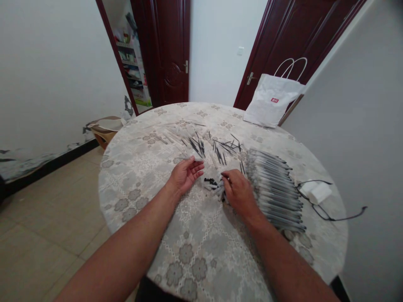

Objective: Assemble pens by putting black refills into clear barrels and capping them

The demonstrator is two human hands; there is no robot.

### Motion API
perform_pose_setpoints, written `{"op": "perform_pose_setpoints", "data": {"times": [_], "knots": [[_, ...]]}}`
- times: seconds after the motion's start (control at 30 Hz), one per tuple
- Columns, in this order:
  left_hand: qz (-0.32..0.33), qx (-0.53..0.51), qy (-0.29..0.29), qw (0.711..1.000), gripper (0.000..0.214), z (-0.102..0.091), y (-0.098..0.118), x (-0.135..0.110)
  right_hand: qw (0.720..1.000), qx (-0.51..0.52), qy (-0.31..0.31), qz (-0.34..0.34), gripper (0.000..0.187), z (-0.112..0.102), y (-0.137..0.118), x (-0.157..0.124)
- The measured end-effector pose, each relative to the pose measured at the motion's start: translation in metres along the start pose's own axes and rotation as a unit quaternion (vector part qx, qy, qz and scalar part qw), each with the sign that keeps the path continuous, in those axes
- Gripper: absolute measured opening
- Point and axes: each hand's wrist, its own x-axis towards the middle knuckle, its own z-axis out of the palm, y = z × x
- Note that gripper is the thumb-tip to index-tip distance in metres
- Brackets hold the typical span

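My left hand [185,175] pinches a pale, translucent pen barrel [198,159] between the thumb and fingers, its other fingers half curled. Just to the right, my right hand [238,191] is closed at the fingertips on a small black pen part [223,173]. It hovers beside a small heap of pale and black pen caps [215,186]. Beyond both hands lie loose black pen refills [219,153] and several clear pen barrels [172,136]. Right of my right hand, many pens [278,193] lie side by side in a stacked row.
A round table [189,256] bears a patterned cloth. Eyeglasses [329,219] and a crumpled white tissue [318,192] lie at the right. Toward the back right stands a white paper bag [272,100]. A tan stool [105,129] is at the left, beyond the table edge.
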Motion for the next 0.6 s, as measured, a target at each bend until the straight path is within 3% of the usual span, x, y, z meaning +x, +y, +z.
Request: {"op": "perform_pose_setpoints", "data": {"times": [0.2,0.6], "knots": [[0.012,0.006,-0.006,1.000,0.011,-0.002,-0.006,0.003,0.992,-0.098,-0.074,-0.040,0.027,0.012,-0.003,0.001],[0.026,0.002,-0.021,0.999,0.014,-0.005,-0.011,0.007,0.978,-0.194,-0.074,-0.030,0.017,0.043,-0.035,0.013]]}}
